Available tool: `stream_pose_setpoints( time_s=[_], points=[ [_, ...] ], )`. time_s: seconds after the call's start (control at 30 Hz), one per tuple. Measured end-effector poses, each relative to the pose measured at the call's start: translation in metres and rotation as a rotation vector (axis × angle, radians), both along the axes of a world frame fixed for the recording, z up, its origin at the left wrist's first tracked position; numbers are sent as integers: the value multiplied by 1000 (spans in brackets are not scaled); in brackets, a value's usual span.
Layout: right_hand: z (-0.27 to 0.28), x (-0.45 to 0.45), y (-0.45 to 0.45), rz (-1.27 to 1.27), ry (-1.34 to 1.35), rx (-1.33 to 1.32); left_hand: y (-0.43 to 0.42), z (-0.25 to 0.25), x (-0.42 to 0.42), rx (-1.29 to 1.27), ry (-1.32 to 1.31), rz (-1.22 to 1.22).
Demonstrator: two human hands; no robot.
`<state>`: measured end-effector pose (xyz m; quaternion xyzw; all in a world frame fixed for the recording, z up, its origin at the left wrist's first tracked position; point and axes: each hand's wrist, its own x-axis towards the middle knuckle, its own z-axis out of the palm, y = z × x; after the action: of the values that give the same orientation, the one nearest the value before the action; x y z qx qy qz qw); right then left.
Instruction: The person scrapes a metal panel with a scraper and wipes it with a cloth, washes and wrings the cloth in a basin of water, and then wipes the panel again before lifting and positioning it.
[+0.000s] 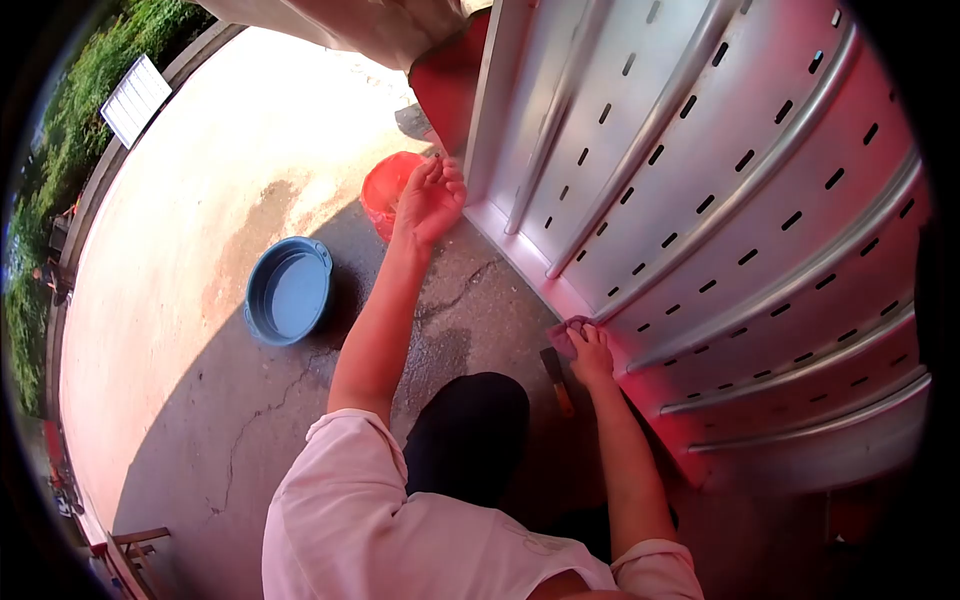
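A large silvery metal panel [640, 190] with rows of slots and raised ribs stands tilted on my right. My right hand [592, 354] presses a purplish cloth [562, 340] against the panel's lower edge. My left hand [434, 205] is raised palm up near the panel's left edge, in front of a red bucket [380, 190]. Its fingers are curled in, with a tiny dark spot at the fingertips that I cannot identify. Below the cloth, a tool with a dark flat head and an orange handle [564, 398] lies on the floor.
A blue plastic basin [295, 290] sits on the concrete floor, left of my left forearm. Wet patches and cracks mark the floor [240, 440]. Light-coloured fabric [350, 25] hangs at the top. A white slatted panel [136, 100] leans by the far curb, beside greenery.
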<state>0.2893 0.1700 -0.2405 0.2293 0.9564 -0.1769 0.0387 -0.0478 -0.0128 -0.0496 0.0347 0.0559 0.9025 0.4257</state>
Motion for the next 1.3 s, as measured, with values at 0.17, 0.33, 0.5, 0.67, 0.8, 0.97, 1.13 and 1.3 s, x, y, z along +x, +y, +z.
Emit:
stream_pose_setpoints(
  time_s=[0.17, 0.33, 0.5, 0.67, 0.8, 0.97, 1.13, 1.3],
  points=[
    [-1, -1, 1, 23, 56, 35, -5, -25, 0, -49, -50, 6],
    [-2, -3, 0, 21, 62, 54, -5, -45, 2, -50, -107, 6],
    [-6, -4, 2, 17, 55, 43, -7, -64, 1, -50, -104, 20],
    [2, -4, -2, 23, 60, 25, -15, -83, -2, -108, -112, 43],
    [-1, -4, -1, 26, 70, 25, -21, -91, 1, -145, -95, 48],
    [-2, -3, -1, 72, 153, 85, -26, -95, 5, -113, -85, 41],
    [4, -4, -4, 51, 106, 71, -31, -98, 10, -100, -80, 70],
    [0, -3, -2, 49, 84, 83, -45, -107, 4, 38, -119, 55]
  ],
)
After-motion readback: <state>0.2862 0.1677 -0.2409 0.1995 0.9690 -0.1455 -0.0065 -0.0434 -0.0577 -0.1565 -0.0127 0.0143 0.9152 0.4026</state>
